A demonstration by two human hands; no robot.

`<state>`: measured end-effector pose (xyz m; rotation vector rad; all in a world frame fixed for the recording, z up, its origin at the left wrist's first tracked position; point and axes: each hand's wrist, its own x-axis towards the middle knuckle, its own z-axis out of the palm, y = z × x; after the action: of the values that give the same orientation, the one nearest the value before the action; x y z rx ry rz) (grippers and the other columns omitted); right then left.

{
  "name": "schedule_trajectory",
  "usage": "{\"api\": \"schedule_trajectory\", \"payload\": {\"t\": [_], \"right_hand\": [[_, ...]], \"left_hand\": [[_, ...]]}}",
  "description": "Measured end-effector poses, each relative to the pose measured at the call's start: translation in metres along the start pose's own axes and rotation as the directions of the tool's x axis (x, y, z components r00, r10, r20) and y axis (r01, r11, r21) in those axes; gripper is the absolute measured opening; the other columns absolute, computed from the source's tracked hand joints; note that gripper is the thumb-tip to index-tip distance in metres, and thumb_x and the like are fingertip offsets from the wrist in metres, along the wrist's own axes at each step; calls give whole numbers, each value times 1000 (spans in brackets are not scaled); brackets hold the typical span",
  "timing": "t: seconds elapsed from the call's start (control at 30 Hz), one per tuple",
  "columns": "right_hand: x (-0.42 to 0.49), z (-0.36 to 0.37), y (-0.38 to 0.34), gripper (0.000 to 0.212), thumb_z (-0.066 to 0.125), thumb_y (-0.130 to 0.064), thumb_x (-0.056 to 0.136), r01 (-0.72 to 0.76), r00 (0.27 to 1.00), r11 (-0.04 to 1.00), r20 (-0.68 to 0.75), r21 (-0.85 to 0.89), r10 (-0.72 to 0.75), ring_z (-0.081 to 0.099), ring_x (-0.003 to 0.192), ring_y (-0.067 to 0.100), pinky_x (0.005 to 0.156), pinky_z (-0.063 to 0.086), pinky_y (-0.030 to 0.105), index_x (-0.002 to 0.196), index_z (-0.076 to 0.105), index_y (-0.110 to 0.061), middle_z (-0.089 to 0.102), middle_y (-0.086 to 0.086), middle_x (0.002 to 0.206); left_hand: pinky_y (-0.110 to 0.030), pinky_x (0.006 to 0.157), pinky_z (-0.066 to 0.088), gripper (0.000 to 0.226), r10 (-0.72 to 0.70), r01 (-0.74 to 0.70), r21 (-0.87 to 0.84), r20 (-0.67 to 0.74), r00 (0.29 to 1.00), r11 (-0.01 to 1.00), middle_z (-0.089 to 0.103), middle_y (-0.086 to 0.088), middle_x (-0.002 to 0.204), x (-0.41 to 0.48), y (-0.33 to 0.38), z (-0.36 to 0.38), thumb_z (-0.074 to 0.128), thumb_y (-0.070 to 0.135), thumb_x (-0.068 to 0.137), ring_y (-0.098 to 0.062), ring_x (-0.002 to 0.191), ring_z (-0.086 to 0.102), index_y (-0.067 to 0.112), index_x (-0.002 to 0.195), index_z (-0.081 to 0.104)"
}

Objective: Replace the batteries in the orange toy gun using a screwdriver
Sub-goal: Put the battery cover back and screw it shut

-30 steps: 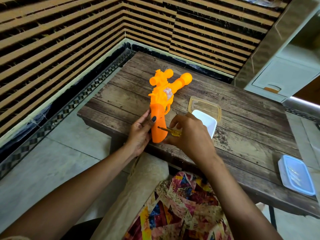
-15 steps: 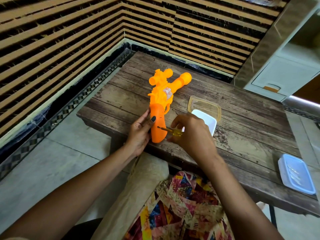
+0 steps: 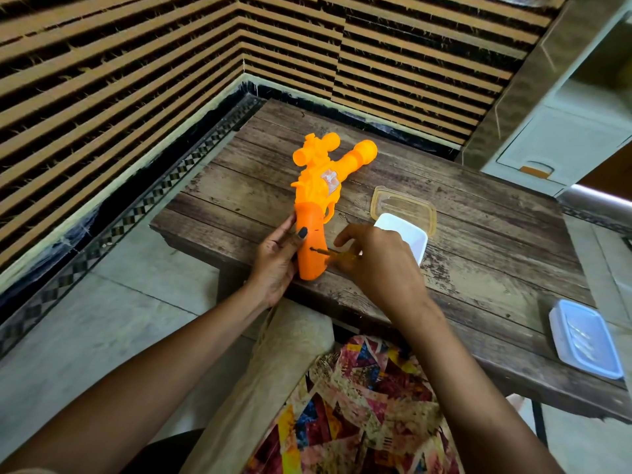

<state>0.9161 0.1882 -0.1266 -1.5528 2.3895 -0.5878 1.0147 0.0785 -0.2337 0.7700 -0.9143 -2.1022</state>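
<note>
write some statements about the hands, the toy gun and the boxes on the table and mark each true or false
1. The left hand holds the toy gun by its grip. True.
2. The right hand is empty. False: it holds a screwdriver with the tip against the grip.
3. The toy gun is lifted off the table. False: it lies on it.
4. A clear tub sits to the right of the gun. True.
5. The blue-lidded box touches the gun. False: it sits apart, near the table's right end.
</note>
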Motion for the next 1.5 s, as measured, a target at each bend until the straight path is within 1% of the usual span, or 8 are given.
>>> {"api": "schedule_trajectory", "payload": {"t": [0.13,0.27,0.5,0.67,0.8,0.9,1.0,1.5], "right_hand": [[0,1,4,19,78,-15,71,9,999,999,-50,32,-7,61,78,23,66,46,30,88,70,-15,64,5,85],[1,2,6,16,73,-25,78,-54,996,996,-69,78,59,60,66,24,59,45,28,85,72,-11,67,10,72],[0,9,11,15,61,-28,88,-126,991,980,-29,156,132,62,62,25,61,52,34,87,70,-16,68,7,69],[-10,1,12,10,66,-28,83,-92,976,979,-178,181,124,59,64,16,55,43,27,90,65,-22,65,-2,76],[-15,-6,5,17,70,-30,79,-68,992,998,-103,10,68,61,80,17,57,33,25,96,68,-25,69,-5,92],[-14,-4,0,19,69,-28,80,-46,995,997,-93,-55,41,62,93,21,65,38,26,99,69,-22,69,-2,100],[-12,-1,-2,20,69,-27,80,-21,994,996,-111,-82,12,62,92,23,68,44,31,99,69,-20,68,1,101],[-8,-2,-4,18,69,-23,82,28,990,985,-132,-169,-50,59,88,24,63,42,31,99,69,-19,64,2,97]], "left_hand": [[-21,68,55,122,4,-4,-3,4,1000,1000,63,-2,113,1,-1,0,93,47,22,-6,90,67,17,131,47],[-21,69,54,104,-11,11,0,4,1000,1000,64,-3,113,3,-1,-3,92,48,24,-7,91,67,23,118,54],[-24,71,55,105,-23,23,10,-18,1000,1000,65,-5,112,3,-2,-3,92,50,26,-11,94,65,18,119,54],[-25,67,56,106,-29,28,-45,-29,999,999,73,2,95,6,-3,-3,92,48,25,-7,86,68,16,118,55],[-24,70,56,113,-24,24,-29,-11,1000,999,73,3,94,6,-3,-3,92,48,26,-6,87,68,13,126,51],[-25,73,56,121,-21,21,-25,-15,1000,999,72,2,98,5,-3,-4,92,47,28,-8,89,68,10,133,46],[-24,71,56,121,-18,18,-23,-11,1000,1000,72,2,100,5,-4,-3,92,47,28,-8,90,68,10,134,46],[-25,70,56,121,-7,7,-3,2,1000,1000,63,-4,117,4,-4,-2,92,48,28,-9,91,68,11,134,46]]}}
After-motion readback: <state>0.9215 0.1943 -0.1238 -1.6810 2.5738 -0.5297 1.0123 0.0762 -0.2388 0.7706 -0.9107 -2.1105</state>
